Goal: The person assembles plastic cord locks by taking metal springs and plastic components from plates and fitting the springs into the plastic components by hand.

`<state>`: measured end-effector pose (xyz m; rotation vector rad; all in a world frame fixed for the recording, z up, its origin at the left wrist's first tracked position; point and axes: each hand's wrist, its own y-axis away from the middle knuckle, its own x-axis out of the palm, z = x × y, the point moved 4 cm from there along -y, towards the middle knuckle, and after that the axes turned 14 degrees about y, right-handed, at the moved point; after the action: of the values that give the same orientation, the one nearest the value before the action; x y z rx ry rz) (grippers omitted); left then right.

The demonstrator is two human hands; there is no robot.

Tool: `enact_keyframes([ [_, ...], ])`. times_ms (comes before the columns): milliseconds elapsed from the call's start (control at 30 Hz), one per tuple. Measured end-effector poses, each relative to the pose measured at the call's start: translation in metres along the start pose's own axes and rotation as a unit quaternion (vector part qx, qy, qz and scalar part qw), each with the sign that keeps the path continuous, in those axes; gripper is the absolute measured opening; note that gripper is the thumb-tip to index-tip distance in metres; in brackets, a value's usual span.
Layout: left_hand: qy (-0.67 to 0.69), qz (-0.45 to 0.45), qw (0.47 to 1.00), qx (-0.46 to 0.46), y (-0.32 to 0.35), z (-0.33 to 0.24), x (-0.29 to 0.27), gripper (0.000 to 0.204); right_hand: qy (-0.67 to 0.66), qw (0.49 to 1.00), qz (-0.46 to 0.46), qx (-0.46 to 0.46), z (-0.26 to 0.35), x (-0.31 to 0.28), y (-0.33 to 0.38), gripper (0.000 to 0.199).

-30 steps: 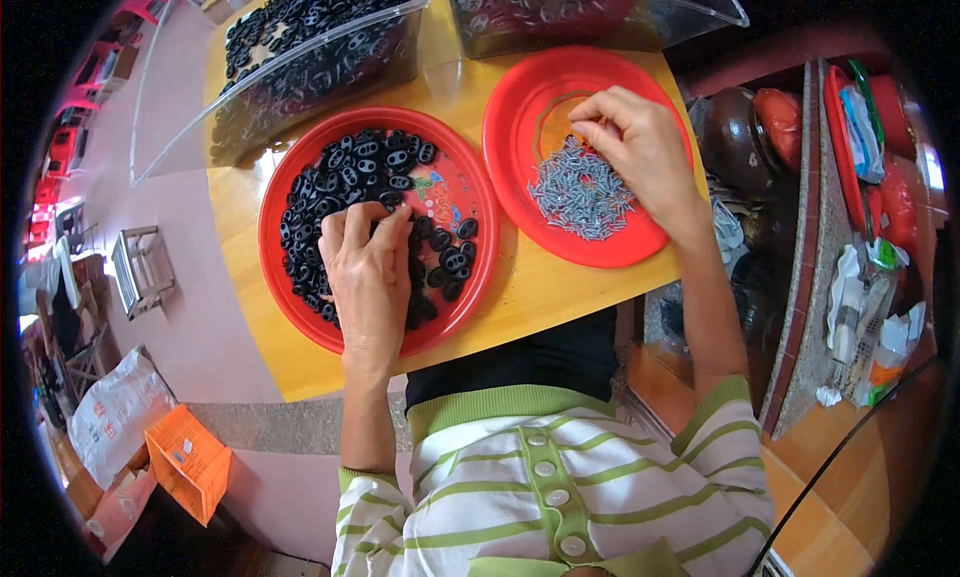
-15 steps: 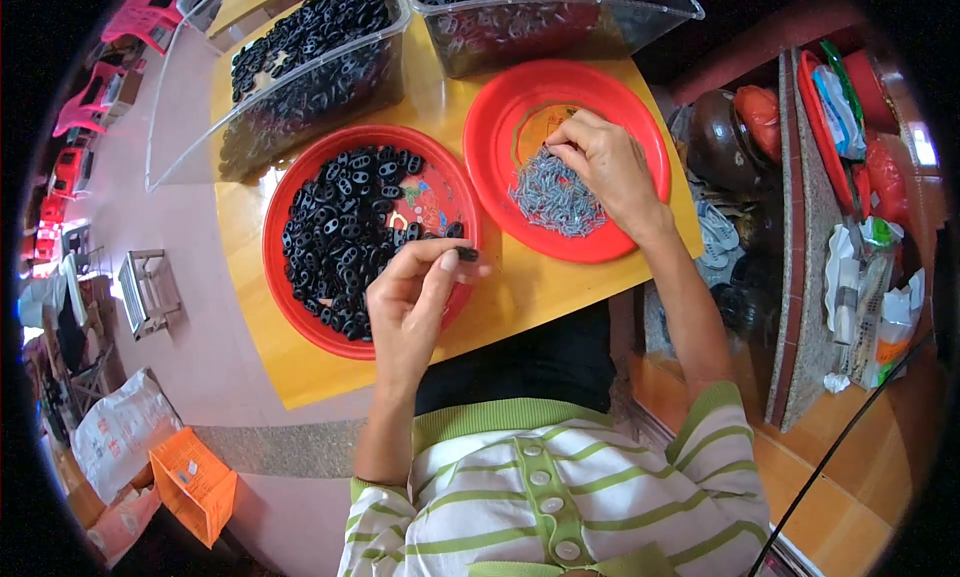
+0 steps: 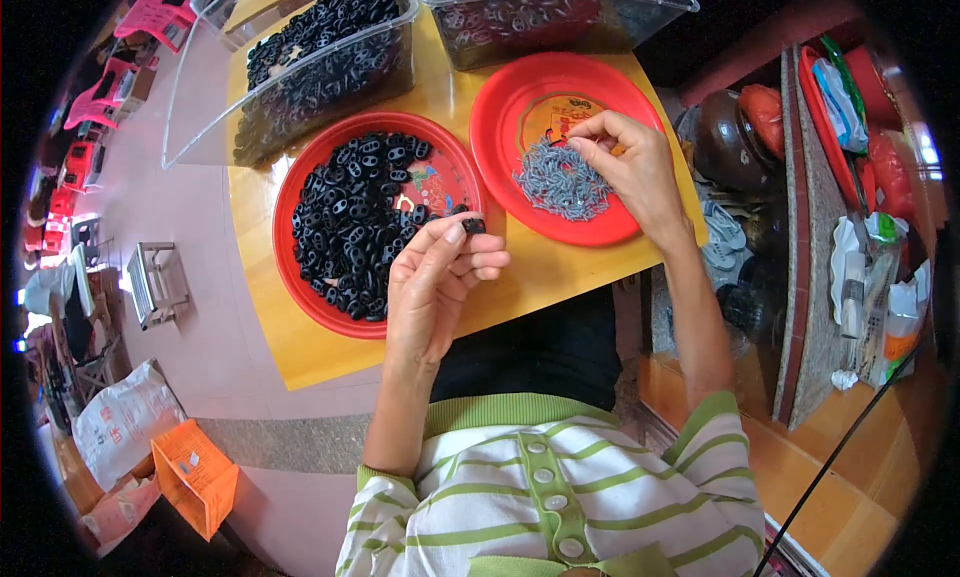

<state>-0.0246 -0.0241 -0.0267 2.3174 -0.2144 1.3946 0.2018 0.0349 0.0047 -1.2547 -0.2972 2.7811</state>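
Observation:
Between the thumb and forefinger of my left hand (image 3: 435,277) is a small black two-holed plastic piece (image 3: 474,225), with the other fingers curled loosely below. This hand is at the right edge of a red tray (image 3: 282,239), where many similar black plastic pieces (image 3: 345,212) lie heaped. My right hand (image 3: 632,162) hovers at the upper right of a pile of small grey screws (image 3: 563,182) on a red plate (image 3: 492,97). Its thumb and forefinger are drawn together in a pinch; anything between them is too small to make out.
Two clear plastic bins stand at the table's far side, a left bin (image 3: 335,102) and a right bin (image 3: 550,32), both full of black pieces. The yellow table (image 3: 265,312) ends just before my lap. A shelf (image 3: 795,247) with bags rises at the right.
My left hand has turned palm-up, its lower fingers more visible, still holding the black piece. My right hand has shifted slightly right over the screws. The whole view has moved a little.

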Motion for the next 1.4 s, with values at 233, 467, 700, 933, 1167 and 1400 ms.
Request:
enact_keyframes([
  [233,-0.044,-0.005,0.998,0.036,0.000,0.002,-0.005,0.021,-0.064,0.997,-0.001,0.044,0.009,-0.004,0.015,0.009],
  [467,-0.072,-0.021,0.994,0.076,-0.001,0.007,-0.002,0.021,-0.124,0.991,0.011,-0.058,0.073,0.016,0.052,0.009],
  [700,-0.069,0.009,0.992,0.106,0.001,0.002,0.005,0.022,-0.018,0.989,-0.046,-0.141,0.088,0.028,0.066,0.016],
  [933,-0.055,-0.022,0.995,0.085,-0.002,0.003,-0.002,0.023,-0.074,0.991,-0.022,-0.105,0.084,0.029,0.065,0.014],
  [1167,-0.078,-0.019,0.995,0.059,0.000,0.006,-0.002,0.016,-0.177,0.981,-0.010,-0.074,0.081,0.034,0.063,0.010],
  [1400,-0.088,-0.022,0.995,0.041,0.000,0.004,0.000,0.015,-0.373,0.926,0.028,0.051,0.069,0.046,0.059,0.009],
])
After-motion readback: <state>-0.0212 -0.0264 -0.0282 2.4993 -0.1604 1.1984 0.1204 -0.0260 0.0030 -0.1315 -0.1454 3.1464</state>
